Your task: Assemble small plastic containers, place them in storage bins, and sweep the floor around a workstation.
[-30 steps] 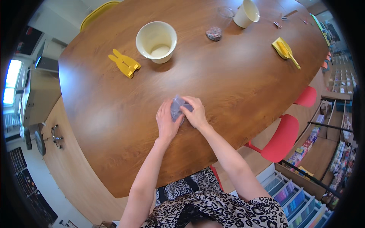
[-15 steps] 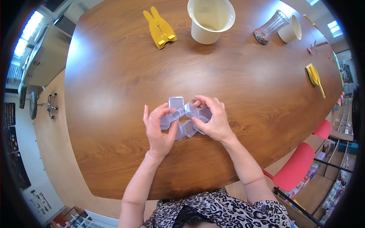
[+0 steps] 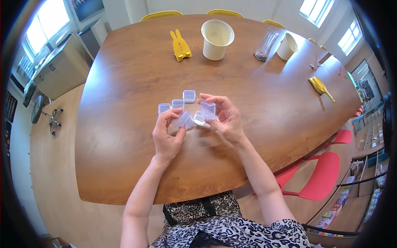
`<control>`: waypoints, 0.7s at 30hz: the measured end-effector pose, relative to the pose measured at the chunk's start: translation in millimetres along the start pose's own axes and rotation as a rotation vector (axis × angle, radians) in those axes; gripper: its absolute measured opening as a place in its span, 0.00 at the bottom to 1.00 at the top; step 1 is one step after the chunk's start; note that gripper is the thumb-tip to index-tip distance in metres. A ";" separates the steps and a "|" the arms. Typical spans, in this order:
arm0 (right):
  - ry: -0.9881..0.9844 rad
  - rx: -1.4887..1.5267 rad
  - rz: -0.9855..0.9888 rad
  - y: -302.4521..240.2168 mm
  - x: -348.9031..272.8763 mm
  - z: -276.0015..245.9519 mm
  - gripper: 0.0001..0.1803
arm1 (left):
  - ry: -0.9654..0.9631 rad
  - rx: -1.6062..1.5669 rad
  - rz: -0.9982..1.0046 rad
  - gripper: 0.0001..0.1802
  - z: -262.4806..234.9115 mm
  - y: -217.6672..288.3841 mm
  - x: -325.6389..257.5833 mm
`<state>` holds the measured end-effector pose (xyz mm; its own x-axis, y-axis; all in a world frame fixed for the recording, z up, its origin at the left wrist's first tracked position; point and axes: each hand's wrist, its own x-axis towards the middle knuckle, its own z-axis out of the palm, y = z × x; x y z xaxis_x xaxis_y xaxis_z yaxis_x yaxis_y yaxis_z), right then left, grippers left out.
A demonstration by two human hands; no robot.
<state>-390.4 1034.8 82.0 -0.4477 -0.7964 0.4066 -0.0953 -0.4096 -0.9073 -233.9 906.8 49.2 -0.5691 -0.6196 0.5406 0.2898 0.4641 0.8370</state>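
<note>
Several small clear plastic boxes lie in a loose group near the table's middle. One square box (image 3: 189, 96) is farthest from me, and two others, a middle box (image 3: 178, 103) and a left box (image 3: 164, 108), rest just beyond my left fingers. My left hand (image 3: 166, 134) pinches a clear plastic box (image 3: 185, 120) between thumb and fingers; the blur hides whether it is one piece or more. In my right hand (image 3: 227, 120), a tilted clear plastic box (image 3: 208, 110) is held up between thumb and fingers. Below it sits another small box (image 3: 199, 120), partly covered.
Toward the back of the wooden table (image 3: 132, 82) stand a yellow rabbit-shaped holder (image 3: 180, 47), a cream pot (image 3: 216, 45), a glass vase (image 3: 265, 46) and a smaller cream pot (image 3: 287, 47). A yellow dustpan with brush (image 3: 320, 87) lies at right. Red chairs (image 3: 320, 175) stand along the right edge.
The head view has tilted up, showing more of the room. Both hands have lifted boxes from the cluster; my right hand's box is now raised and tilted, and the remaining boxes are more visible.
</note>
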 end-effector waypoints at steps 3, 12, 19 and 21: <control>0.026 0.313 0.090 -0.7 -13.2 9.7 0.29 | 0.033 -0.167 -0.047 0.22 -2.3 -4.8 -4.7; 0.019 0.714 0.225 9.1 -25.8 17.6 0.32 | 0.010 -0.604 -0.518 0.24 -23.4 16.0 2.6; 0.027 0.864 0.373 21.6 -32.1 15.2 0.32 | -0.141 -0.773 -0.703 0.23 -26.2 2.6 -8.3; 0.028 0.945 0.416 30.1 -33.3 9.1 0.26 | -0.151 -0.789 -0.703 0.24 -24.0 3.0 -9.9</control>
<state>-370.2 1045.0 42.1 -0.3069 -0.9494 0.0666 0.8039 -0.2961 -0.5158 -208.9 899.2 48.4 -0.8763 -0.4786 -0.0553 0.2450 -0.5416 0.8041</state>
